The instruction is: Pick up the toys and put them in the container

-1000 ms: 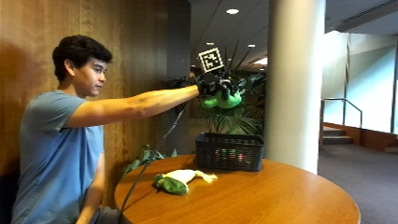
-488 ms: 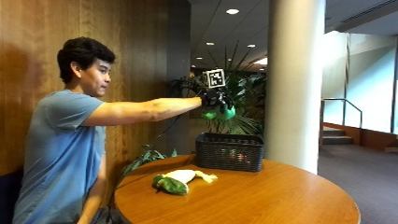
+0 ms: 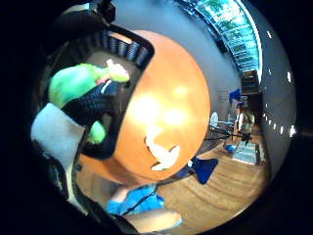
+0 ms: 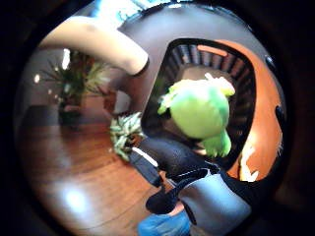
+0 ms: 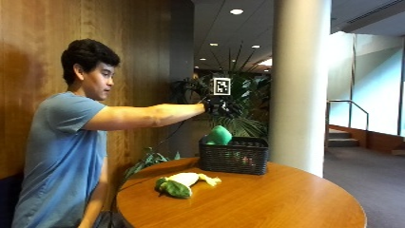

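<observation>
A green-and-cream plush toy (image 5: pixel 179 183) lies on the round wooden table (image 5: pixel 278 204), probably light and soft, best gripped round its body. The black-gloved right hand (image 5: pixel 219 105) hovers with fingers released. Below it, apart, a bright green plush toy (image 5: pixel 219 136) sits at the black woven basket's (image 5: pixel 235 159) rim.

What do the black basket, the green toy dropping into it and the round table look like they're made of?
Black basket: woven wicker or plastic, matte; the slatted weave shows, but which material is unclear.
Green toy: soft plush, going by its fuzzy, rounded surface.
Table: wood or wood veneer with a glossy finish; grain and ceiling-light reflections show.
</observation>
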`<state>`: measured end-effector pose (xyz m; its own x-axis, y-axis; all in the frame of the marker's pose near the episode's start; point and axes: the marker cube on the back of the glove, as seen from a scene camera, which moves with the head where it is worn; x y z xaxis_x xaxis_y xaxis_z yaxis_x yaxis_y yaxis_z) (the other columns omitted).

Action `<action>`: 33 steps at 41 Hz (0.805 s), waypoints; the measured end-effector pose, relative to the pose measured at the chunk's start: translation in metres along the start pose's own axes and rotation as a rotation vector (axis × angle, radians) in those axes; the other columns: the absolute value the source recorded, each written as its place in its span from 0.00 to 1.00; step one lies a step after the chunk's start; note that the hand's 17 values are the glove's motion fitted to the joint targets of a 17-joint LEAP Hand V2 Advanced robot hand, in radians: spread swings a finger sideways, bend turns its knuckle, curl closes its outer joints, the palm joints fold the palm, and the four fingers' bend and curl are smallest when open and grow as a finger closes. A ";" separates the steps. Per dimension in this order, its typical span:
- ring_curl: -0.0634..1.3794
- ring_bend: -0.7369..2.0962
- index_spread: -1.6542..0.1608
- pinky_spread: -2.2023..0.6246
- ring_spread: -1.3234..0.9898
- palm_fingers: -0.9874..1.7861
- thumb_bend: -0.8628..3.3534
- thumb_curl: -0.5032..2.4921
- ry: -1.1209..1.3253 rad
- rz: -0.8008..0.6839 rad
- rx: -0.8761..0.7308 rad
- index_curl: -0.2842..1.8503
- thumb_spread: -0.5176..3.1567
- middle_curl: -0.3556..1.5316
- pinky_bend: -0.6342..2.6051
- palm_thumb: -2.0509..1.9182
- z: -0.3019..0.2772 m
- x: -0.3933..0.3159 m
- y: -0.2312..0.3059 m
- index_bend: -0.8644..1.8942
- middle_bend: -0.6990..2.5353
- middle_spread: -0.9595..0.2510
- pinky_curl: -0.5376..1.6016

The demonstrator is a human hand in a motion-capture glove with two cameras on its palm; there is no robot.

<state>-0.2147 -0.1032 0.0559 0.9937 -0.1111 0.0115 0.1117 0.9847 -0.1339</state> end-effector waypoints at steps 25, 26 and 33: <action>0.30 0.51 0.77 0.80 0.60 0.28 0.19 0.27 -0.005 0.219 0.036 0.21 0.42 0.43 0.66 0.51 -0.053 0.074 0.078 0.34 0.27 0.92 0.42; 0.30 0.51 0.77 0.80 0.60 0.29 0.19 0.27 -0.016 0.188 0.037 0.21 0.42 0.42 0.66 0.51 -0.050 0.079 0.086 0.34 0.27 0.92 0.42; 0.29 0.50 0.77 0.80 0.61 0.28 0.20 0.26 0.034 0.291 0.004 0.21 0.43 0.41 0.65 0.51 -0.017 0.123 0.134 0.34 0.27 0.93 0.41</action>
<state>-0.0777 0.0124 0.0228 0.9834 0.1714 -0.0601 -0.1777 0.9763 -0.1233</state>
